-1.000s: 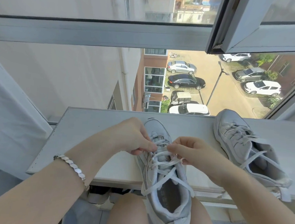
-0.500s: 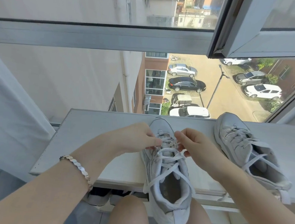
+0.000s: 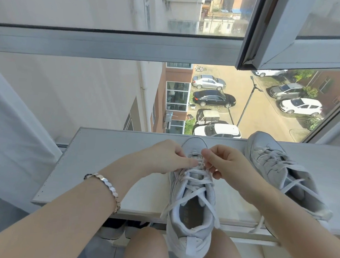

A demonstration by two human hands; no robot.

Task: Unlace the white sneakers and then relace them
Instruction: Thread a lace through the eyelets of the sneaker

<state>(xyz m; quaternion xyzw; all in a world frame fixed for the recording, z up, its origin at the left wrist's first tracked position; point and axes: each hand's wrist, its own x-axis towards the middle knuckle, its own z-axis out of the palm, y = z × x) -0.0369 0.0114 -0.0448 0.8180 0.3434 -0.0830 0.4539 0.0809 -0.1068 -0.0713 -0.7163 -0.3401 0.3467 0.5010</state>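
Both hands — left hand (image 3: 170, 157), right hand (image 3: 224, 162) — pinch the lace (image 3: 200, 165) low on the near sneaker (image 3: 192, 201), toward its toe.

One view only: your head camera faces forward and down, close above the sneaker (image 3: 191, 218) on the ledge (image 3: 101, 164); window (image 3: 110, 44) far.

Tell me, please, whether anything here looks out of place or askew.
The middle sneaker overhangs the ledge, its heel between the person's knees. The right sneaker lies angled, a loose lace dangling over the ledge's edge. Nothing looks spilled or damaged.
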